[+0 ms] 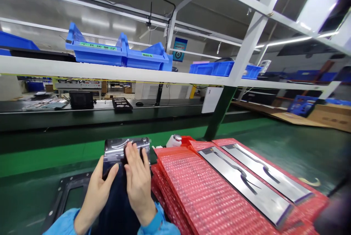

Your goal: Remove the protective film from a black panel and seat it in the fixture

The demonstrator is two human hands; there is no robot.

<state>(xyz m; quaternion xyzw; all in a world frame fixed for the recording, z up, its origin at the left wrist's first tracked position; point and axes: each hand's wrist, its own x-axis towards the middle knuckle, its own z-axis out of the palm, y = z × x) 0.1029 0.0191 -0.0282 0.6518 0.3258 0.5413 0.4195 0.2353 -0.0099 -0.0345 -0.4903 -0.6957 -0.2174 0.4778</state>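
Note:
A dark, glossy screen panel (116, 205) stands tilted in front of me, and a clear, shiny film (116, 149) curves over its top end. My left hand (97, 187) grips the panel's left edge, thumb on the near face and fingers behind. Flat against the film on the right side lies my right hand (138, 183), its fingers stretched out. Below and to the left is a black frame (56, 205) with an opening, partly hidden by my left arm. Two silver-backed display panels (244, 183) with dark ribbon cables rest on red bubble-wrap bags (189, 180) at my right.
Behind the bags stand a white bottle (174, 141) and a red tray (187, 140). A white shelf beam (109, 69) with blue bins (95, 53) crosses overhead. A green post (221, 112) rises behind the bags. Farther back are a black tray (122, 104) and cardboard (331, 116).

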